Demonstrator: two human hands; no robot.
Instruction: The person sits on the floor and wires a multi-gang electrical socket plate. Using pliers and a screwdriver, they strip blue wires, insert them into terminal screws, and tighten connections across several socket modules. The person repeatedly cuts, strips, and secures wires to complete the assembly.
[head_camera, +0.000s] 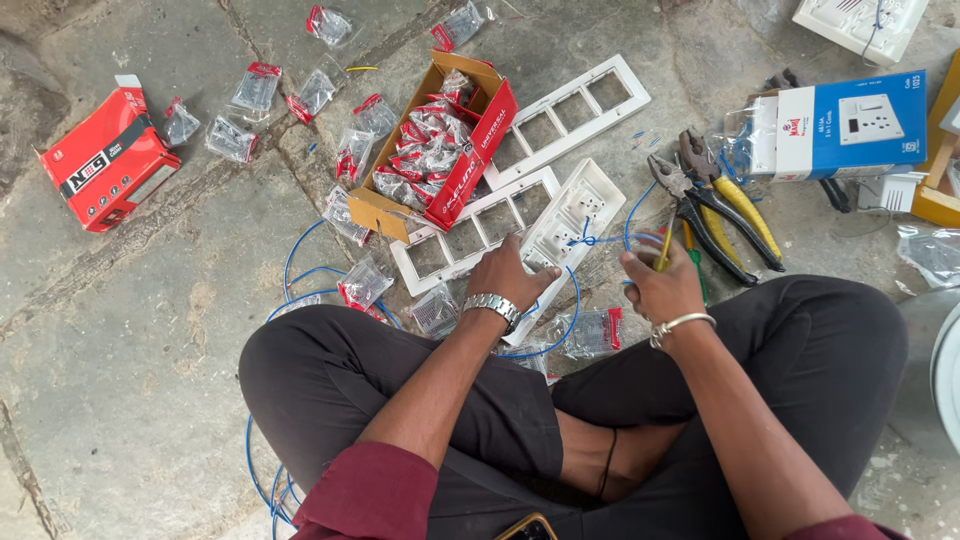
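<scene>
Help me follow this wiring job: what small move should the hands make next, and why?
Probably bring the yellow screwdriver in the right hand down to the white socket plate. The left hand already presses on that plate, and the blue wire runs from it toward the right hand, so fastening the wire there looks like the step due.

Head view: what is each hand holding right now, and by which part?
The right hand grips a yellow-handled screwdriver by its handle, amid blue wire. The left hand presses down on the white switch plate near its lower end, not lifting it.
</scene>
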